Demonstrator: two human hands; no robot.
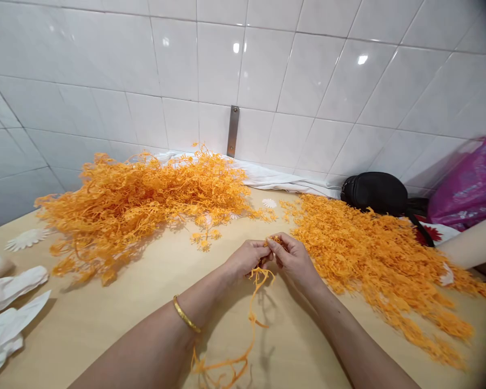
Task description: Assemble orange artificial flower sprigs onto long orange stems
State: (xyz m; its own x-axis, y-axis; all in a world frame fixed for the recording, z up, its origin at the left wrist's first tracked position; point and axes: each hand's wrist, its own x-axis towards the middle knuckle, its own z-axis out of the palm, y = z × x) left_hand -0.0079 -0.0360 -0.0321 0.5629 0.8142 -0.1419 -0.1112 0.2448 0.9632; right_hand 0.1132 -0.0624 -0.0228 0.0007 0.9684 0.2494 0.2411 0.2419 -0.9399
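My left hand (249,257) and my right hand (290,255) meet over the middle of the table, fingers pinched close together. Between them they hold an orange plastic stem (251,319), whose thin branches dangle below my left hand toward the table's near side. A small orange bit shows at the fingertips; the exact grip is partly hidden. Left of my hands lies a tall heap of branched orange plastic sprigs (146,202). To the right spreads a flatter pile of small orange pieces (360,248), close to my right hand.
White petal-shaped pieces (27,239) and white cloth gloves (14,292) lie at the left. Along the tiled wall (178,65) runs a white cloth (275,178). A black pouch (375,192) and a purple bag (470,183) stand at the back right. Another person's arm (476,240) rests at the right edge.
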